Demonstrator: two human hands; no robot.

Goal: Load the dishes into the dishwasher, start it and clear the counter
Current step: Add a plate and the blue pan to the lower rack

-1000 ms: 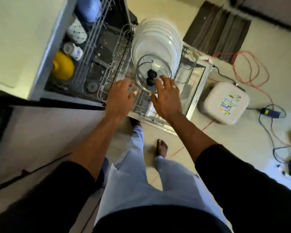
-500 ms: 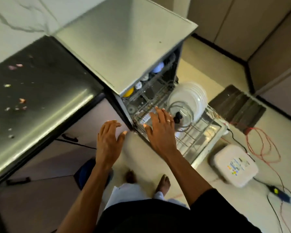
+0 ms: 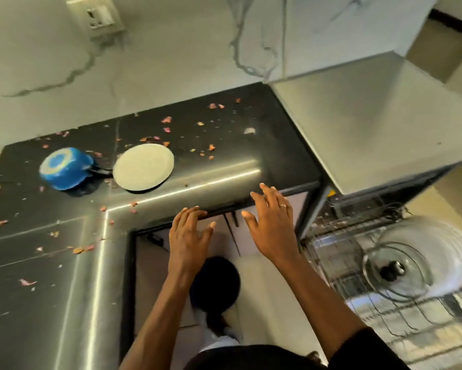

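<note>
A white plate [image 3: 143,167] lies flat on the black counter [image 3: 224,161], with an upturned blue pot [image 3: 64,168] just to its left. Both of my hands hover empty near the counter's front edge, fingers spread: my left hand [image 3: 189,236] below the plate, my right hand [image 3: 272,225] a little further right. At the lower right the dishwasher's lower rack [image 3: 358,295] is pulled out. It holds a row of white plates [image 3: 438,252], blurred, and a glass lid [image 3: 396,271] with a black knob leaning in front of them.
Pink and orange food scraps [image 3: 168,120] are scattered over the counter. The dishwasher's steel top [image 3: 371,118] adjoins the counter on the right. A wall socket [image 3: 99,14] sits on the marble backsplash. Below the counter are cabinet doors [image 3: 149,276] and a dark round object [image 3: 215,281].
My view swung from the dishwasher rack up to the counter. Both hands left the glass lid in the rack and moved left, empty, to the counter's edge.
</note>
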